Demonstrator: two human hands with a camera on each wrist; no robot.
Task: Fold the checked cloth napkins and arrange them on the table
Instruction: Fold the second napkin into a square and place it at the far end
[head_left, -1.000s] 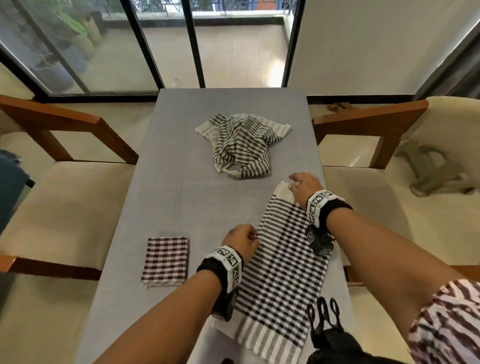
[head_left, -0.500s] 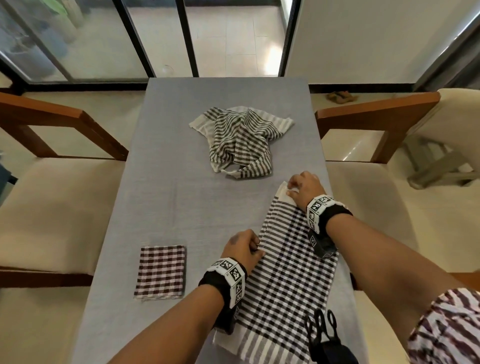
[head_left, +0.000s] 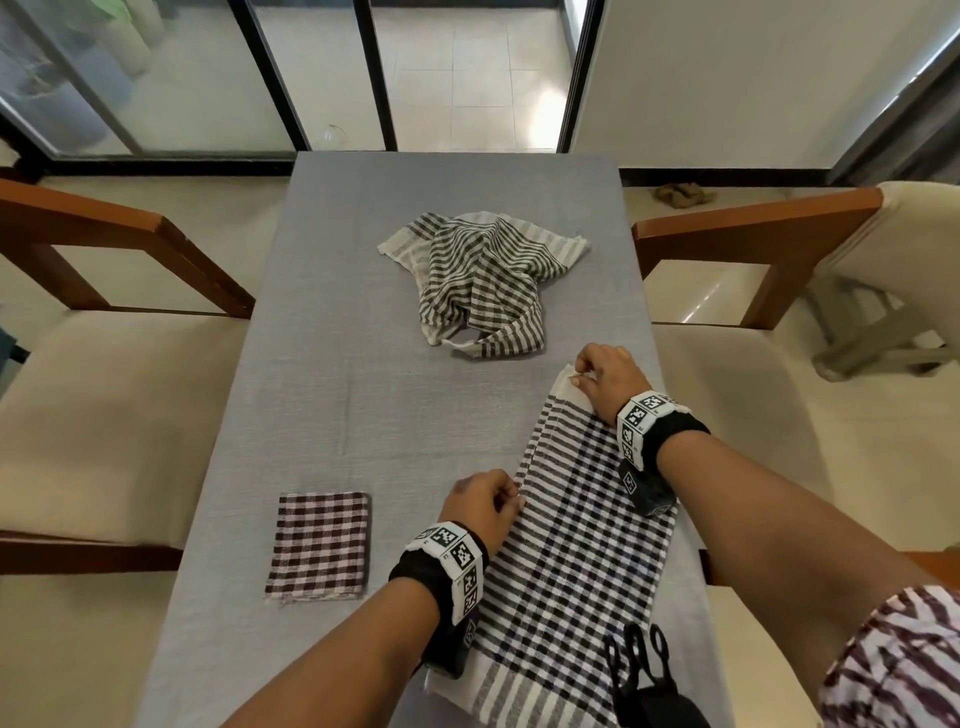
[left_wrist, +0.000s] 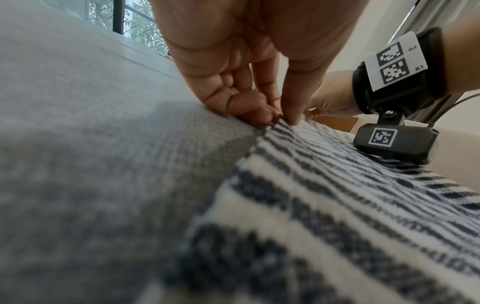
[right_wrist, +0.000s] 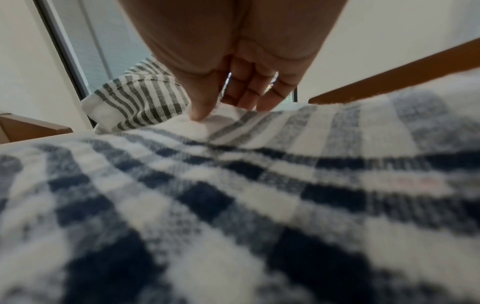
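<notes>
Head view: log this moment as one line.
left hand pinches blue checked napkin left edge | right hand pinches far corner | brown napkin folded | striped cloth crumpled

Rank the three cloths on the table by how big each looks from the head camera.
1. Blue checked napkin, nearest the camera
2. Crumpled striped napkin, bunched and farther off
3. Folded brown checked napkin

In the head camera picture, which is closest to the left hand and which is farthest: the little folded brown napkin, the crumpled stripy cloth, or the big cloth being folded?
From the left hand:
1. Big checked cloth, pinched at its left edge.
2. Little folded brown napkin, just left of the hand.
3. Crumpled stripy cloth, farther up the table.
</notes>
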